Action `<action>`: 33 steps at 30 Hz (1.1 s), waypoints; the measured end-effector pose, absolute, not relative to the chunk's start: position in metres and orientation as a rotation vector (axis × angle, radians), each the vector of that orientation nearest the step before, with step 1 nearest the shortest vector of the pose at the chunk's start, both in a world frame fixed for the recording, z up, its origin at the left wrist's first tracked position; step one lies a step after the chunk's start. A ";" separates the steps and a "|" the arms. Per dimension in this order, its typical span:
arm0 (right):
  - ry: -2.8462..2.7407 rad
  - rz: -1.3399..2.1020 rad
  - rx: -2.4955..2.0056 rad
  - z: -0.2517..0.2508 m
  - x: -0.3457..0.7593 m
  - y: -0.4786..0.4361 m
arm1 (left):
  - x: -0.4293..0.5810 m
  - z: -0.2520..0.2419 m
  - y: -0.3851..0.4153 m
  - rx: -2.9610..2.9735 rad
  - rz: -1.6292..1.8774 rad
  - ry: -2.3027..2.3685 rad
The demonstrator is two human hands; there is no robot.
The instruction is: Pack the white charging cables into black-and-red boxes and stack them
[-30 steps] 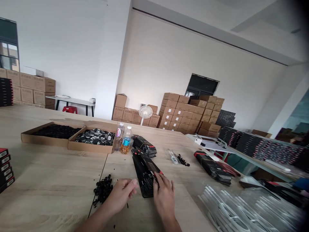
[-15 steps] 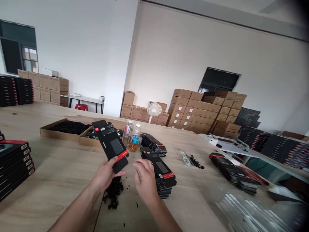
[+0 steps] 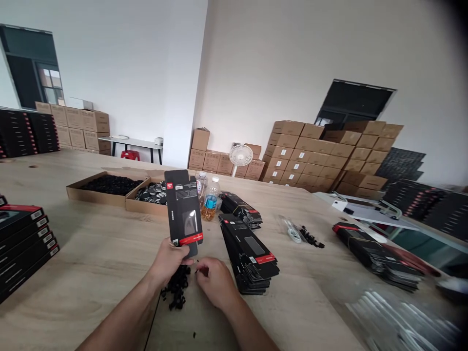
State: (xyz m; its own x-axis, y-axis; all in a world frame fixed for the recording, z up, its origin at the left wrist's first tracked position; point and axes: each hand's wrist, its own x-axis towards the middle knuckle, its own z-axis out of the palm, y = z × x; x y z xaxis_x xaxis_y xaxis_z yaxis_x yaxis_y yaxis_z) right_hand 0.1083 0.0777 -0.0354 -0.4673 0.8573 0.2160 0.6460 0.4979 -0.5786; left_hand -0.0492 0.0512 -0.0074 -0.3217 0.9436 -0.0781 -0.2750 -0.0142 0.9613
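The left hand (image 3: 171,259) is closed on the lower end of a black carton (image 3: 179,207), thumb across its near face. The carton is flat with its end flaps out, stands nearly upright above the hand, and shows a red band and a window-like panel. The right hand (image 3: 216,282) is just to the right of the left hand, apart from the carton, with fingers curled inward; a small dark spot shows at the fingertips, but whether they grip anything cannot be told.

Below the left hand, between the two wrists, is a loose pile of small black pieces (image 3: 178,291) on the wood-grain table (image 3: 106,263). Just beyond the right hand, to its right, lies a fanned stack of similar cartons (image 3: 252,248), with a further bundle (image 3: 239,208) behind it.

Beyond the left hand stand two bottles (image 3: 211,202), the nearer holding amber liquid. Left of these, farther from the hand, two cardboard trays (image 3: 91,197) hold dark items. Well left of the left hand is a pile of black boxes (image 3: 27,256). Well right of the right hand are a bagged white cable (image 3: 292,231) and a banded carton bundle (image 3: 373,253). Farthest out are a fan (image 3: 241,155) and stacked brown boxes (image 3: 298,153).
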 end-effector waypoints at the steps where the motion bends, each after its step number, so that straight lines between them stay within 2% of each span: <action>1: -2.242 0.583 -1.273 -0.035 0.113 0.079 | -0.049 -0.009 0.051 0.810 1.527 1.248; 6: -2.220 0.567 -1.339 -0.027 0.138 0.083 | -0.050 -0.012 0.050 0.936 1.437 1.223; 13: -2.494 0.669 -1.053 -0.015 0.151 0.083 | -0.051 -0.015 0.048 1.030 1.421 1.156; 33: -2.416 0.425 -1.223 -0.022 0.145 0.078 | -0.050 -0.024 0.055 1.219 1.483 1.349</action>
State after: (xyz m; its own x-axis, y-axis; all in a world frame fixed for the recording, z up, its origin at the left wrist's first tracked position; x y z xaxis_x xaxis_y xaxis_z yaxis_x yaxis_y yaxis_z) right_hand 0.1454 0.0784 -0.0219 -0.5384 0.8158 0.2111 0.6946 0.5715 -0.4370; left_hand -0.0496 0.0548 -0.0235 -0.2409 0.9592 0.1480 0.0563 -0.1384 0.9888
